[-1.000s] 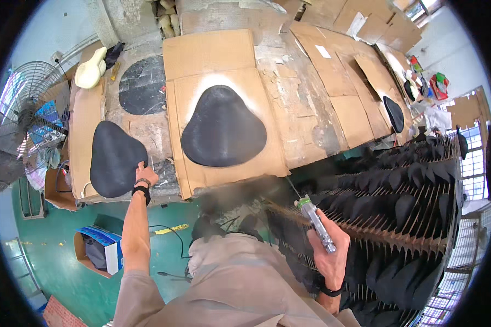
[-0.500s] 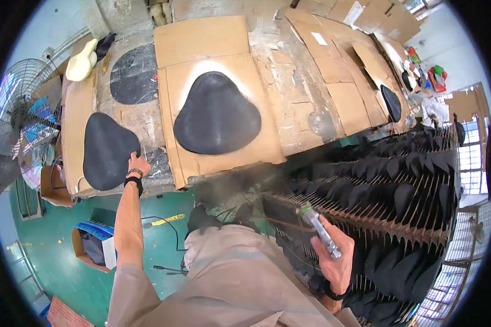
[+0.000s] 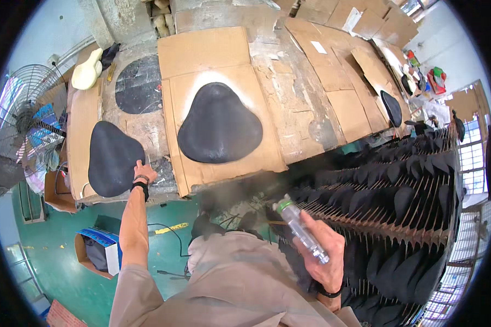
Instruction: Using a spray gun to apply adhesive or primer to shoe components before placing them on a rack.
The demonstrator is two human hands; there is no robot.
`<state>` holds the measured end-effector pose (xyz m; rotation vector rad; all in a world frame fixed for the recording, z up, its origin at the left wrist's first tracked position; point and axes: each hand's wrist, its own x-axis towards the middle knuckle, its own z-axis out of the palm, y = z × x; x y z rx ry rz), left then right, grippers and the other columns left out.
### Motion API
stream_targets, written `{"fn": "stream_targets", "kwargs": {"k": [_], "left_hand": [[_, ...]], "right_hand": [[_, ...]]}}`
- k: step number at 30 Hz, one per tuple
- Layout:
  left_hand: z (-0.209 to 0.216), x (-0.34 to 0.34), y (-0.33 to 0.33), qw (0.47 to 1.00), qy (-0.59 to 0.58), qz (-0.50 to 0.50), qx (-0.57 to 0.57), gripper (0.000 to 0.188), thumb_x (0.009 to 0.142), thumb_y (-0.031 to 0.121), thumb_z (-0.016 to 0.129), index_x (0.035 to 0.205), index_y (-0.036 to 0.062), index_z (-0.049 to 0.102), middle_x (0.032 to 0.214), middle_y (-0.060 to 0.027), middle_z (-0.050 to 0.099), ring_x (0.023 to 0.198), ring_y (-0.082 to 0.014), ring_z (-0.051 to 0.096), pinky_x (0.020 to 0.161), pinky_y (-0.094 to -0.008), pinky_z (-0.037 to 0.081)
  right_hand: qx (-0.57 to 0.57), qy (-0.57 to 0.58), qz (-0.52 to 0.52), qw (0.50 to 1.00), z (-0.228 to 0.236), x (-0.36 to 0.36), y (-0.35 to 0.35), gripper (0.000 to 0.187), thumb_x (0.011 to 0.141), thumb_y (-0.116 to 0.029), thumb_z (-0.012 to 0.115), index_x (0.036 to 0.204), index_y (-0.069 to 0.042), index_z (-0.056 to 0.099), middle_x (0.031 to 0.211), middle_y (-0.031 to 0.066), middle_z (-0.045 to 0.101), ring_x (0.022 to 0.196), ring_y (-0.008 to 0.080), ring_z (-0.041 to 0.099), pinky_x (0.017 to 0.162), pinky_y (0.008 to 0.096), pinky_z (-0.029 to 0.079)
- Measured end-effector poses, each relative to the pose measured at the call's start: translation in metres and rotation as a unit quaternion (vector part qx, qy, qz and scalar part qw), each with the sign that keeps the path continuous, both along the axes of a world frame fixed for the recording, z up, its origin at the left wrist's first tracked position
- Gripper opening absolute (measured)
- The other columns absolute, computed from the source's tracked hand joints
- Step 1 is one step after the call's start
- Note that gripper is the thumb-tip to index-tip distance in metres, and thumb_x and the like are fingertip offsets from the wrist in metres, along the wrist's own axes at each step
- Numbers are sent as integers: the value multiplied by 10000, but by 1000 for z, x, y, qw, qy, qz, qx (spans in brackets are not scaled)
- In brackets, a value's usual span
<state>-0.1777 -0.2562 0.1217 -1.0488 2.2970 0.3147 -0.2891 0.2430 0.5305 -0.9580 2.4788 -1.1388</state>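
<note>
A black, rounded-triangular saddle-shaped pad (image 3: 113, 159) lies on the left of the bench. My left hand (image 3: 145, 171) is closed on its right edge, fingertips against the rim. A second, larger pad of the same kind (image 3: 219, 124) rests on the cardboard sheet (image 3: 204, 49) in the middle, with white overspray round its upper edge. In front of the bench, to the right, my right hand (image 3: 323, 252) grips a silver spray gun (image 3: 301, 229) with a green ring near its nozzle. The nozzle points up and left, and a faint haze hangs beyond it.
A rack (image 3: 387, 218) packed with black pads on rods stands close on the right. A wire fan (image 3: 30, 106) and a pale yellow saddle-shaped piece (image 3: 87, 70) are at the far left. An open box (image 3: 97, 252) and a cable (image 3: 180, 240) lie on the green floor.
My right hand has moved left and slightly up with the spray gun. My left hand stays at the left pad's edge. The whole view has shifted slightly.
</note>
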Motion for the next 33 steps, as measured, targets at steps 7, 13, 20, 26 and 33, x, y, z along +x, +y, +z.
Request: {"fn": "stream_targets", "kwargs": {"k": [7, 13, 20, 26, 33], "left_hand": [[-4, 2, -1, 1000, 6, -24, -18, 483, 854, 296, 545, 1187, -29, 676, 1315, -217, 594, 1383, -393, 309, 1115, -467, 330], [-3, 3, -5, 1000, -17, -25, -3, 482, 852, 310, 564, 1200, -3, 678, 1357, -222, 554, 1347, -408, 375, 1098, -463, 380], [-8, -1, -3, 998, -43, -40, -22, 455, 875, 325, 545, 1207, 57, 700, 1274, -130, 650, 1378, -404, 319, 1092, -457, 364], [-22, 15, -8, 998, 8, -24, -60, 475, 874, 334, 538, 1193, 21, 699, 1285, -152, 639, 1353, -401, 332, 1096, -489, 344], [-32, 5, -9, 999, -28, -11, -35, 496, 828, 342, 592, 1190, 17, 689, 1389, -230, 462, 1288, -427, 419, 1086, -459, 365]], "right_hand": [[60, -6, -28, 998, 5, -3, 11, 542, 714, 101, 740, 1245, 39, 652, 887, 203, 685, 760, 329, 680, 705, 325, 533], [45, -5, -26, 999, 6, -2, 8, 603, 672, 111, 727, 1264, 32, 643, 904, 207, 686, 769, 353, 677, 711, 339, 537], [21, 17, -16, 1000, -6, -4, 14, 625, 667, 108, 717, 1282, 26, 634, 937, 211, 689, 783, 367, 672, 720, 347, 534], [63, -8, -42, 997, 4, 0, 21, 566, 706, 95, 745, 1260, 31, 648, 931, 213, 696, 798, 352, 691, 729, 335, 538], [44, 13, -47, 998, 2, -7, 10, 568, 698, 90, 746, 1255, 39, 648, 925, 214, 693, 788, 333, 692, 718, 324, 535]]}}
